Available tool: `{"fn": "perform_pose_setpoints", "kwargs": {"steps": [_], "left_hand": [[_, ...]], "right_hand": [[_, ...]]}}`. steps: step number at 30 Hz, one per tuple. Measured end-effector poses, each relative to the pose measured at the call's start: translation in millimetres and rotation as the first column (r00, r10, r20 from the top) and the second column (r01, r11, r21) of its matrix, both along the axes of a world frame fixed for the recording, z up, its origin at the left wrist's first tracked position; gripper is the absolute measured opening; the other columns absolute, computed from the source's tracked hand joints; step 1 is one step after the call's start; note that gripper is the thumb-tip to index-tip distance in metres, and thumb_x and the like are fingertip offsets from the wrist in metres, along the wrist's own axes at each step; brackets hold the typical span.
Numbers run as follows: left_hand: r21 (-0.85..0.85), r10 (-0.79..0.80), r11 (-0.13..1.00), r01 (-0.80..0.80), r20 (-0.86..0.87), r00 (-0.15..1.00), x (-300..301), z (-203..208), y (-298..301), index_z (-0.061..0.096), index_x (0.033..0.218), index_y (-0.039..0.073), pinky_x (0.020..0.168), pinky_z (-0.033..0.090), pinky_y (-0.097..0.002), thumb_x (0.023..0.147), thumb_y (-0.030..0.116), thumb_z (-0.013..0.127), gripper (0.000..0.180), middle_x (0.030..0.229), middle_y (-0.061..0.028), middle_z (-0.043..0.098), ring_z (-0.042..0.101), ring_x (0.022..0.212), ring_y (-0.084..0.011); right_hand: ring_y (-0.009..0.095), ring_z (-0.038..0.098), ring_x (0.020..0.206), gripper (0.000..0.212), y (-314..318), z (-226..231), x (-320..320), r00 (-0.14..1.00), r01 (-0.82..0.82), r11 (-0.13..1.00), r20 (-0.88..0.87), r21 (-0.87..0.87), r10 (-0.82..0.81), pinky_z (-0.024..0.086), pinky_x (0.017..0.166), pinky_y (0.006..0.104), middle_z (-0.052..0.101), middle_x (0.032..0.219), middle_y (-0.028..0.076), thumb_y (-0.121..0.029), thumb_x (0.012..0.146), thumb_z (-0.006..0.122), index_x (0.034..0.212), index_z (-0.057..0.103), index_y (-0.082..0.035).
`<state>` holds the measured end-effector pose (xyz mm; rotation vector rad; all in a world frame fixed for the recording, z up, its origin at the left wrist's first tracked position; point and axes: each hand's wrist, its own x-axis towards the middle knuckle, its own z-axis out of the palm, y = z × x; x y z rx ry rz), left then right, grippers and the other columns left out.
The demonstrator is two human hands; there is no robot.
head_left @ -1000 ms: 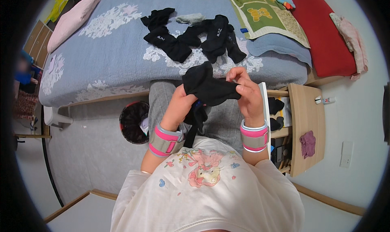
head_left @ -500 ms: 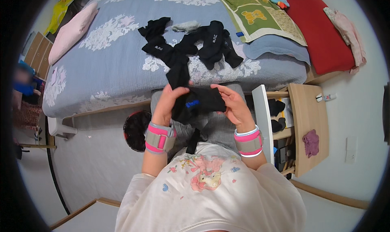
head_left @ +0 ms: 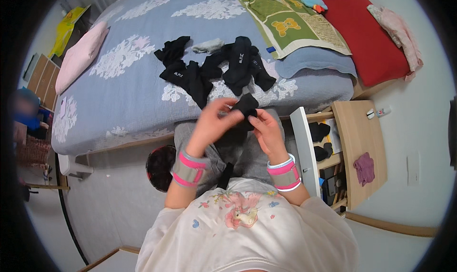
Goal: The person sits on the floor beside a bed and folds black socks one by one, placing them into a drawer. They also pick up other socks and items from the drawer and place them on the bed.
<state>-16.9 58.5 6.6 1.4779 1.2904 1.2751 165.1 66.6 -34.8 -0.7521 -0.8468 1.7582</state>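
Note:
Over my lap I hold a black sock (head_left: pixel 246 103), bunched up near the bed's edge. My left hand (head_left: pixel 215 124) pinches it from the left, slightly blurred by motion. From the right, the thumb and fingers of my right hand (head_left: pixel 268 133) are closed on the sock's lower part. Several black socks (head_left: pixel 237 65) lie in a loose spread on the bed just beyond my hands. Among them at the back is a light grey sock (head_left: pixel 208 46). The lower end of the held sock blends into the shadow between my knees.
A blue bedspread (head_left: pixel 128 91) with white flowers covers the bed. To my right, an open drawer (head_left: pixel 304 150) holds black socks (head_left: pixel 323 150); a purple cloth (head_left: pixel 364 168) rests on the wooden top. A dark bin (head_left: pixel 159 169) stands on the floor, left of my legs.
The sock has gone from stretched flat between both hands to a compact bunch, its blue lettering out of sight. My left hand has moved right, closer to my right hand.

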Motion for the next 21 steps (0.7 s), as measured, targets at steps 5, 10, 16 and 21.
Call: {"fn": "perform_pose_setpoints", "kwargs": {"steps": [5, 10, 16, 21], "left_hand": [[0.095, 0.213, 0.974, -0.204, -0.090, 0.973, 21.6, -29.3, -29.1, 0.058, 0.101, 0.000, 0.071, 0.046, -0.0243, 0.074, 0.001, 0.065, 0.028, 0.092, -0.0057, 0.060, 0.058, 0.084, -0.0125], [0.175, 0.380, 0.913, -0.369, -0.038, 0.924, 9.5, -36.3, -31.8, 0.057, 0.086, 0.000, 0.068, 0.046, -0.0275, 0.069, -0.008, 0.057, 0.019, 0.085, -0.0091, 0.062, 0.060, 0.077, -0.0200], [0.018, 0.209, 0.978, -0.209, -0.161, 0.964, 0.5, -35.5, -44.4, 0.055, 0.088, -0.002, 0.069, 0.045, -0.0256, 0.063, -0.013, 0.047, 0.029, 0.082, -0.0068, 0.059, 0.057, 0.076, -0.0149], [-0.193, -0.099, 0.958, 0.211, 0.468, 0.878, 32.3, -7.7, -70.1, 0.061, 0.090, 0.000, 0.070, 0.044, -0.0251, 0.065, -0.009, 0.055, 0.027, 0.076, 0.0028, 0.057, 0.053, 0.080, -0.0074]], "right_hand": [[0.010, 0.054, 0.094, 0.019, -14.1, 0.5, -11.0, 0.999, -0.041, 0.995, 0.013, 0.087, 0.040, 0.044, 0.085, 0.0230, 0.055, 0.105, 0.002, -0.001, 0.086, 0.057, 0.105, 0.056, 0.000], [0.010, 0.054, 0.092, 0.023, -20.4, 9.3, -1.3, 0.898, -0.316, 0.921, -0.385, -0.228, 0.213, 0.044, 0.080, 0.0228, 0.055, 0.100, 0.002, 0.003, 0.083, 0.055, 0.105, 0.053, -0.003], [0.012, 0.054, 0.077, 0.030, -22.9, 8.1, -16.4, 0.973, -0.199, 0.966, 0.152, 0.163, 0.175, 0.041, 0.065, 0.0228, 0.053, 0.085, 0.003, 0.007, 0.071, 0.059, 0.097, 0.051, -0.006], [0.022, 0.058, 0.075, 0.034, -14.0, -2.9, -17.2, 0.667, 0.047, 0.844, 0.612, 0.534, -0.425, 0.044, 0.065, 0.0293, 0.057, 0.080, 0.011, 0.006, 0.065, 0.062, 0.096, 0.053, -0.004]]}}
